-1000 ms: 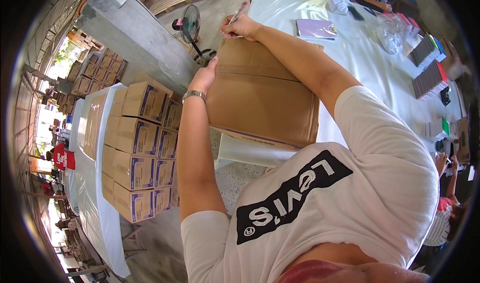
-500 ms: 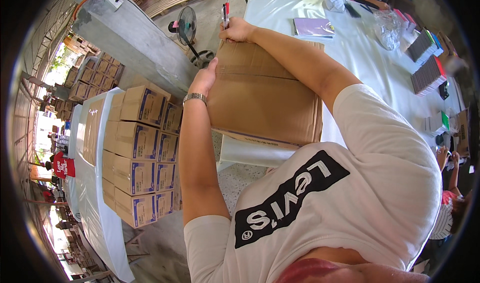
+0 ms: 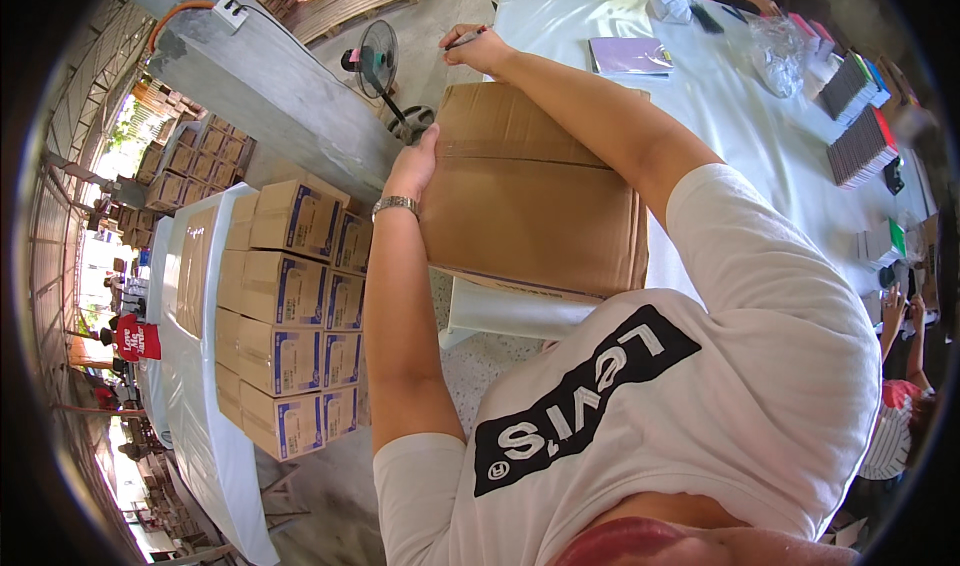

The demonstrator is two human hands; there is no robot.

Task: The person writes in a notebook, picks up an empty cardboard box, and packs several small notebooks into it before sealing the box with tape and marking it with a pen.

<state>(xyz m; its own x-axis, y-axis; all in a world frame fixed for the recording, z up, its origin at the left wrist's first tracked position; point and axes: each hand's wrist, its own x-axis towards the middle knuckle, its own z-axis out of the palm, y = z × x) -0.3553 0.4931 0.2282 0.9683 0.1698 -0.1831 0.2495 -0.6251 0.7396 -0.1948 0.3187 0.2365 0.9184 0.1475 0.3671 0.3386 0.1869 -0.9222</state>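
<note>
A closed brown cardboard box [image 3: 535, 211] stands at the edge of the white-covered table in front of my body. My left hand [image 3: 412, 166] grips its left side, thumb along the upper edge and the other fingers mostly hidden. Past the far edge of the box, my right hand [image 3: 482, 51] is closed around a dark pen [image 3: 465, 39], which points left and lies nearly level. That forearm reaches across the box's far right corner. What the right hand faces on the box's far side is hidden.
A purple packet [image 3: 630, 55], stacked books [image 3: 862, 151] and crumpled clear plastic [image 3: 778, 56] lie on the table [image 3: 700, 116]. Stacked cartons [image 3: 300, 296] stand to the left, beside another covered table. A fan [image 3: 377, 58] and a concrete pillar [image 3: 270, 86] are at far left. Other people work at right.
The pen has tipped from upright to nearly level in my right hand, which has lifted slightly away from the box's far edge. My left hand keeps its place on the box.
</note>
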